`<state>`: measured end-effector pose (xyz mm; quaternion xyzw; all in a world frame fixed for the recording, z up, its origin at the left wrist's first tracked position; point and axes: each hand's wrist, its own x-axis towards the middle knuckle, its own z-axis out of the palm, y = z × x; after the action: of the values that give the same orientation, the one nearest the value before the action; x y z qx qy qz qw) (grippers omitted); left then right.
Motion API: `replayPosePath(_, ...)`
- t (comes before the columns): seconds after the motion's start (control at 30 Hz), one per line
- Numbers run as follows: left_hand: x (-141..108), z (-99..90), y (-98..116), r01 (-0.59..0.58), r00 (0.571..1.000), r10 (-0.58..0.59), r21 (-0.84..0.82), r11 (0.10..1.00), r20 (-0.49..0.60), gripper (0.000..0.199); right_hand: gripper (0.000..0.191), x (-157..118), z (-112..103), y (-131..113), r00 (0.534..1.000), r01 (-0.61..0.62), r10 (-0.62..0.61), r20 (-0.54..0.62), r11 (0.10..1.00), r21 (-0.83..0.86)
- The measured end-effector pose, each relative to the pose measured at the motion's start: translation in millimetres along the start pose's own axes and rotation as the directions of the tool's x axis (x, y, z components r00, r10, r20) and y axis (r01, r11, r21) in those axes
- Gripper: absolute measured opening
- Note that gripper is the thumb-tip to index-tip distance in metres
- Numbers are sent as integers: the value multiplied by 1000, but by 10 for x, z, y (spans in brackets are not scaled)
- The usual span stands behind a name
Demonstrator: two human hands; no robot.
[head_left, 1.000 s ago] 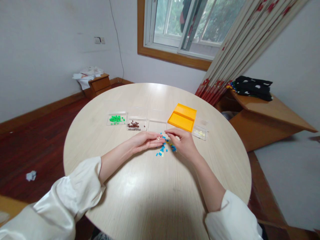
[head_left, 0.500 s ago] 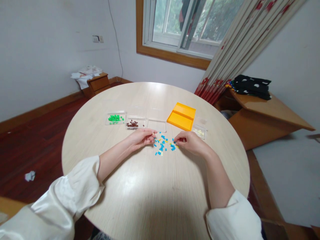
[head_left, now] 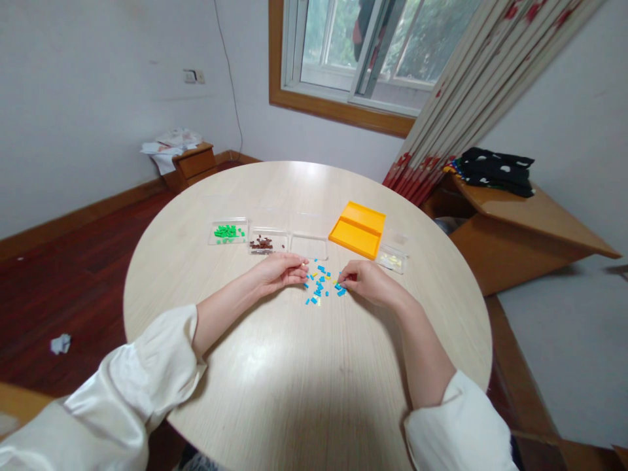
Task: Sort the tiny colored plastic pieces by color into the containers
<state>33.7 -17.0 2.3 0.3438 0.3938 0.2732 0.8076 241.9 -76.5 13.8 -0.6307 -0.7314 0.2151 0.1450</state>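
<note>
Small blue bricks [head_left: 318,288], with a few yellow ones [head_left: 314,275] among them, lie loose on the table in front of me. Left of this scatter, my left hand [head_left: 282,271] is closed, thumb and forefinger pressed together; a tiny pale spot shows at the tips, too small to name. My right hand [head_left: 367,281] reaches in from the right with its fingers pinched down at a little cluster of blue bricks [head_left: 340,290]. What lies between those fingertips is hidden. Just beyond the hands stands a clear tray [head_left: 309,237].
Farther left are a clear tray of green bricks [head_left: 226,232] and one of dark brown pieces [head_left: 262,243]. A yellow two-part box [head_left: 356,239] lies open behind my right hand, beside a clear tray of pale yellow pieces [head_left: 391,260]. All rest on a round table [head_left: 275,379].
My right hand has shifted slightly left and down onto the blue cluster. The left hand keeps its closed pose, and the whole view has moved a little.
</note>
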Motion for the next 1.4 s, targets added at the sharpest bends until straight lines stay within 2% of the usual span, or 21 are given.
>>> replayPosePath(0.13,-10,6,-17,16,1000,-16,8,1000,23,15,12,-13,-13,-66,1000,0,0,-17,1000,15)
replayPosePath(0.2,-8,-1,-29,34,997,-35,7,999,63,15,12,-14,-15,-117,997,22,-17,-75,998,66)
replayPosePath(0.33,-13,-6,-37,103,986,-107,42,994,129,16,11,-3,26,-235,964,151,-106,-245,973,176)
replayPosePath(0.4,-23,-1,-37,124,979,-133,66,990,155,18,11,8,75,-285,944,224,-159,-290,952,206)
replayPosePath(0.53,-44,13,-41,123,968,-136,74,990,211,18,12,29,182,-337,927,299,-221,-303,923,241)
replayPosePath(0.63,-51,17,-43,118,974,-131,84,989,186,19,15,34,196,-321,924,314,-232,-305,915,253)
replayPosePath(0.77,-49,0,-51,118,977,-138,121,986,163,17,16,10,85,-211,930,259,-187,-315,944,204)
replayPosePath(0.97,-11,-53,-84,93,981,-111,114,989,162,18,16,-46,-61,13,982,28,-18,-186,998,54)
replayPosePath(1.2,-13,-49,-55,55,984,-63,55,997,169,18,14,-22,-25,19,998,-10,8,-64,999,-37)
replayPosePath(1.4,-37,-16,-16,53,991,-58,48,997,119,20,9,0,8,43,998,-17,14,-59,999,-51)
